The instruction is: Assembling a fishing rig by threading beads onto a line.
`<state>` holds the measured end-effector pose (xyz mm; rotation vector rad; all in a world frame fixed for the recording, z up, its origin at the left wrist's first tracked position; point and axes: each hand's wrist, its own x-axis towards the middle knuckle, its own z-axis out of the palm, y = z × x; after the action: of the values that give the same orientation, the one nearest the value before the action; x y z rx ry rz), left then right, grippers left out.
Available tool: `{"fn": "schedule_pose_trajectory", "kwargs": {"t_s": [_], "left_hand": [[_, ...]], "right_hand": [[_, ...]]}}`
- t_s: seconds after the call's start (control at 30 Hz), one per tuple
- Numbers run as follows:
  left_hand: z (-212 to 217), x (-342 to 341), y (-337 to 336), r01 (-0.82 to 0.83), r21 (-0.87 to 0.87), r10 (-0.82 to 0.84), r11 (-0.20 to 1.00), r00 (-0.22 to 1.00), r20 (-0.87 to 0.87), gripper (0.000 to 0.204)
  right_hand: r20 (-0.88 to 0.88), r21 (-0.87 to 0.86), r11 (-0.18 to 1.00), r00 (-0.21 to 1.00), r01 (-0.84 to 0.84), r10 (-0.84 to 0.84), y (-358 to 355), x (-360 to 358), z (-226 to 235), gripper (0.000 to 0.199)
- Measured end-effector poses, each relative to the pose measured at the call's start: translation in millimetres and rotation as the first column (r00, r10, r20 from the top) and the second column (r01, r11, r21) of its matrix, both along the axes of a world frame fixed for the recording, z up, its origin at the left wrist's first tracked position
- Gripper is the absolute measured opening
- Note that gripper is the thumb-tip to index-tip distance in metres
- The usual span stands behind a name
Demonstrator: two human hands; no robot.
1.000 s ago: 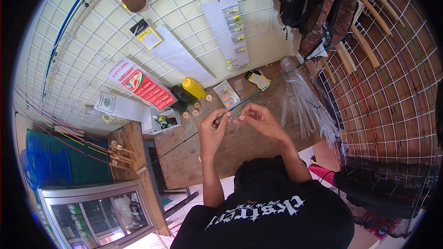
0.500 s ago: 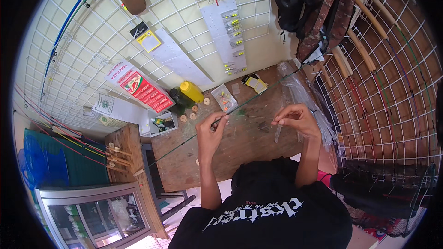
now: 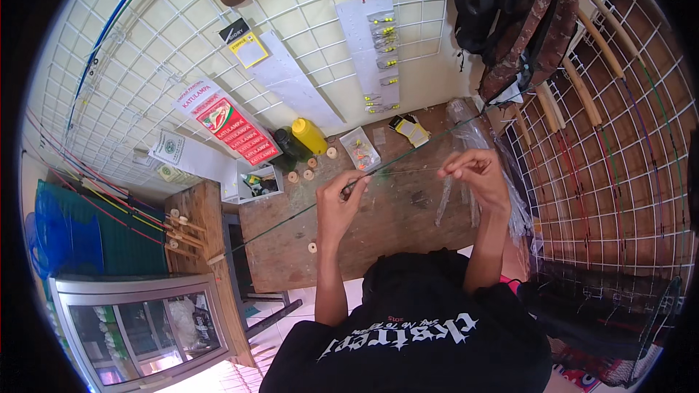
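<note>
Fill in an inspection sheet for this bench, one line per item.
Surface: brown wooden table, marked with pale specks.
Job's things: green rod lying slantwise above the table; thin thread stretched between the hands.
Clutter: yellow bottle beside a dark bottle, pale rings, clear plastic sleeves.
Hands: left hand grips the rod; right hand pinches the thread.
Cables: nothing seen.
Surroundings: glass-fronted cabinet at lower left, black bag hanging at upper right.

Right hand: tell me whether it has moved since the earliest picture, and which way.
Yes: the right hand has moved to the right, farther from the small packet of colourful bits.
</note>
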<state>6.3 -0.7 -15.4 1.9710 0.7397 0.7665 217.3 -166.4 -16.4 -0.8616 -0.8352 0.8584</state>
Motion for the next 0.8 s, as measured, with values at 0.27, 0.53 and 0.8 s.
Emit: {"fn": "schedule_pose_trajectory", "kwargs": {"t_s": [0.27, 0.53, 0.8], "left_hand": [[-4, 6, 5, -0.008, -0.023, 0.008, 1.0, 1.0, -0.012, 0.009], [-2, 9, 16, -0.017, 0.011, 0.017, 1.0, 1.0, 0.015, 0.01], [-12, 8, 17, 0.017, 0.021, -0.018, 1.0, 0.999, 0.034, 0.012]], "right_hand": [[0.16, -0.022, 0.976, 0.965, 0.216, -0.21, 15, 23, 25, 0.009], [0.184, -0.32, 0.94, 0.981, 0.118, -0.061, 22, 23, 4, 0.014], [0.202, -0.356, 0.916, 0.941, -0.186, 0.27, 75, -21, -26, 0.033]]}}
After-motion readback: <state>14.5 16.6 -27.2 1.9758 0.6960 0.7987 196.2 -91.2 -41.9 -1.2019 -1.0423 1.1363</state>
